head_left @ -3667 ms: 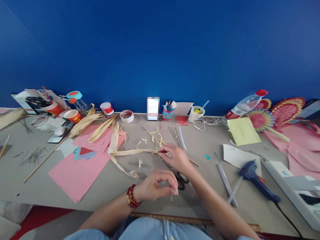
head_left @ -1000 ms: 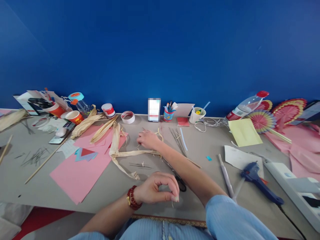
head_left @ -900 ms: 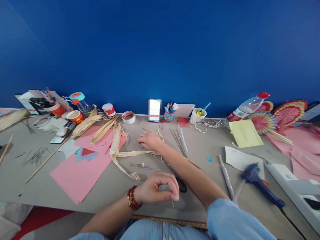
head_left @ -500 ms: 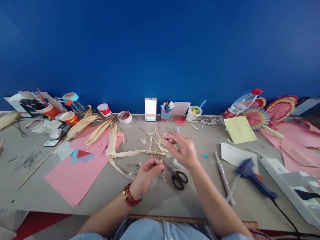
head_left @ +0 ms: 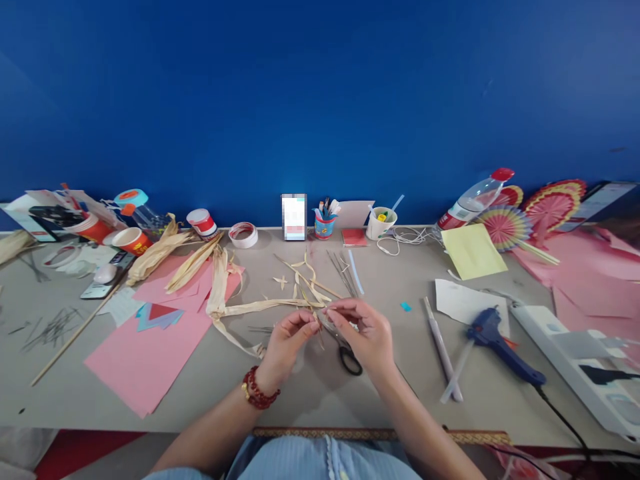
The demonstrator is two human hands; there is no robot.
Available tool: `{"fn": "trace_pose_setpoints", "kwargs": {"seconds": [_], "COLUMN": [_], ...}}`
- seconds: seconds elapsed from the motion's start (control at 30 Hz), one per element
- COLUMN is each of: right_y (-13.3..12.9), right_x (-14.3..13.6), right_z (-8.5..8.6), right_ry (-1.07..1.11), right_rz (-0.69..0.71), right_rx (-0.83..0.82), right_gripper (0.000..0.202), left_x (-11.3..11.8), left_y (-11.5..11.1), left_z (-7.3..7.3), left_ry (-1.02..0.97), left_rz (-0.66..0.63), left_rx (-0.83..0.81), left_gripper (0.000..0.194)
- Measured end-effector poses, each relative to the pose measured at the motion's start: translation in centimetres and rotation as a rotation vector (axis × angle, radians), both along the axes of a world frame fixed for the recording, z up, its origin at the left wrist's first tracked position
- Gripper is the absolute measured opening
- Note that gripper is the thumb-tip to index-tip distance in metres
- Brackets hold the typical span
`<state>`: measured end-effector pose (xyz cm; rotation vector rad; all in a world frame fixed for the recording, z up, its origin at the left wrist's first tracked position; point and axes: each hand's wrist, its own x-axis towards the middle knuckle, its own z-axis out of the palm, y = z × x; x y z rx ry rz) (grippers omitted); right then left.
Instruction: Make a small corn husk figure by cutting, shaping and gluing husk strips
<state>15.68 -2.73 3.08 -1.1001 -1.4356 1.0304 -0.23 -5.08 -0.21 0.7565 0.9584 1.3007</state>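
Note:
My left hand (head_left: 284, 345) is closed in a pinch on a thin, twisted strip of corn husk (head_left: 321, 339) that dangles below the fingertips. Close beside it, my right hand (head_left: 366, 335) also pinches, thumb against forefinger. Whatever lies between those right fingertips is too small to make out. Scissors (head_left: 351, 361) with black handles lie partly hidden under the right hand. Just beyond both hands are narrow cut husk pieces (head_left: 301, 273). A long husk strip (head_left: 265, 306) runs across the table to the left.
Dried corn husks (head_left: 156, 261) and pink paper (head_left: 150, 360) lie on the left. At the back stand a phone (head_left: 294, 217), a tape roll (head_left: 243, 235) and a pen cup (head_left: 324, 227). A blue glue gun (head_left: 505, 347), a pen-like tool (head_left: 443, 350) and a power strip (head_left: 575, 367) are on the right.
My right hand has come down and toward the left hand, from raised and apart to fingertip to fingertip, now covering part of the scissors. Wires at the back are uncovered.

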Motion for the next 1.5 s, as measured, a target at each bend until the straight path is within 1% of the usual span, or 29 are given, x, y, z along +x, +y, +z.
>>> {"fn": "trace_pose_setpoints", "kwargs": {"seconds": [0.17,0.37,0.53,0.63,0.73,0.83,1.1,1.33,1.5], "right_y": [0.1,0.4,0.3,0.1,0.0,-0.1,0.0,-0.1,-0.1], "right_x": [-0.2,-0.4,-0.7,-0.8,-0.9,-1.1,-1.6,-1.8,-2.0], "right_z": [-0.1,0.0,0.0,-0.1,0.0,0.2,-0.1,0.0,0.0], "right_ry": [0.039,0.043,-0.023,-0.107,-0.199,-0.225,-0.2,-0.184,-0.172], "right_rz": [0.03,0.032,0.034,0.011,-0.056,-0.104,-0.11,-0.122,-0.131], "right_rx": [-0.018,0.005,0.026,0.09,0.208,0.29,0.225,0.229,0.239], "right_gripper": [0.007,0.003,0.002,0.005,0.008,0.011,0.012,0.01,0.008], "left_x": [0.0,-0.2,-0.3,-0.3,-0.3,-0.2,0.0,0.0,0.1], "left_y": [0.1,0.2,0.2,0.1,0.2,0.2,0.1,0.1,0.1], "left_z": [0.1,-0.4,-0.7,-0.6,-0.4,-0.3,0.2,0.1,0.2], "left_ry": [0.024,0.051,0.066,0.069,0.072,0.077,0.033,0.057,0.033], "left_rz": [0.026,0.025,0.019,0.02,0.027,0.038,0.068,0.094,0.097], "left_rx": [0.016,0.032,0.026,0.03,0.029,0.023,-0.013,-0.007,-0.004], "left_gripper": [0.017,0.014,0.013,0.013,0.014,0.016,0.02,0.018,0.018]}}
